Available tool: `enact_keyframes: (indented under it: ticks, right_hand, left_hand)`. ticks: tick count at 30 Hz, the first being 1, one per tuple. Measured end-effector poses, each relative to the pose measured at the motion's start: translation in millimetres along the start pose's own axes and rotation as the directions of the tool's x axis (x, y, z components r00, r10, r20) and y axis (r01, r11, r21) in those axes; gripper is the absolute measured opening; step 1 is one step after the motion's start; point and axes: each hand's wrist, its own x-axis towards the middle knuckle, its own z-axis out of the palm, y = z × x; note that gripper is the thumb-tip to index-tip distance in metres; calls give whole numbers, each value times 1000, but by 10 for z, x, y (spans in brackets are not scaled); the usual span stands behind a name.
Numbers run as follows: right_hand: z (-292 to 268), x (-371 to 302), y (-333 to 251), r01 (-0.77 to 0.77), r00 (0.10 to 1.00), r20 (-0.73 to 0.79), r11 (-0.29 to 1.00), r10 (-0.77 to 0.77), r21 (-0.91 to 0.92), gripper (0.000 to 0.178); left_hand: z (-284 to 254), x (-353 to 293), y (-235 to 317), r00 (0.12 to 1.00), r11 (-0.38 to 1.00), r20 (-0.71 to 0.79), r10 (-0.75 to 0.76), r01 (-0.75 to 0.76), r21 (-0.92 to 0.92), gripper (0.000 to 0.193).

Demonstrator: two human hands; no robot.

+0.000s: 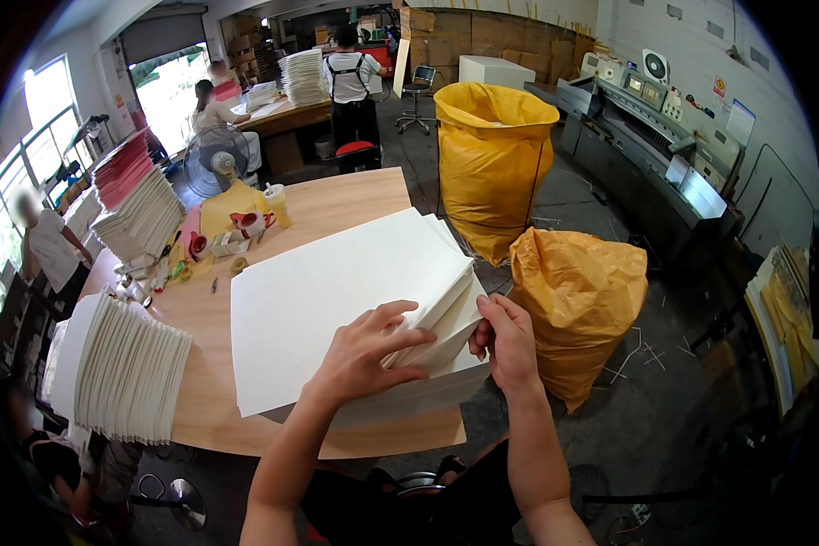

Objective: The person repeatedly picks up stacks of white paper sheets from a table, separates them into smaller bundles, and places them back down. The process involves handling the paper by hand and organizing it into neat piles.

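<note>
A thick stack of large white paper sheets (337,300) lies in front of me near the table's edge. Its upper sheets are fanned and bent up at the right corner, with gaps between the layers. My left hand (366,350) rests at the near right part of the stack, its fingers spread against the raised sheets. With thumb and fingers closed, my right hand (505,338) pinches the corner of a white sheet (460,318) at the stack's right side. How many sheets are in that pinch cannot be seen.
The wooden table (373,191) bears a leaning stack of sheets (136,369) at left, a taller pile (141,200) behind, tape rolls (198,244) and a drink cup (277,204). Two yellow bags (496,164) stand at right. Machinery (646,136) lines the wall; several people are around.
</note>
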Motion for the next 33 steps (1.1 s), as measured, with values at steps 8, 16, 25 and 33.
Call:
enact_keyframes:
  ticks: [8, 16, 25, 33]
  right_hand:
    - [-14, -27, 91, 140, 989, -16, 967, -147, -211, 37]
    - [-10, 13, 74, 28, 999, -30, 997, -26, 68, 35]
    - [-95, -27, 145, 79, 997, -22, 996, -79, 31, 38]
    - [-20, 15, 89, 61, 998, -33, 998, -60, 24, 35]
  left_hand:
    - [21, -25, -71, 999, 995, -6, -41, 41, -87, 46]
    - [3, 0, 4, 1000, 999, 0, 7, -7, 40, 41]
    - [42, -32, -63, 1000, 1000, -12, 1, -1, 26, 41]
    - [27, -5, -10, 1000, 995, 8, 20, -20, 93, 42]
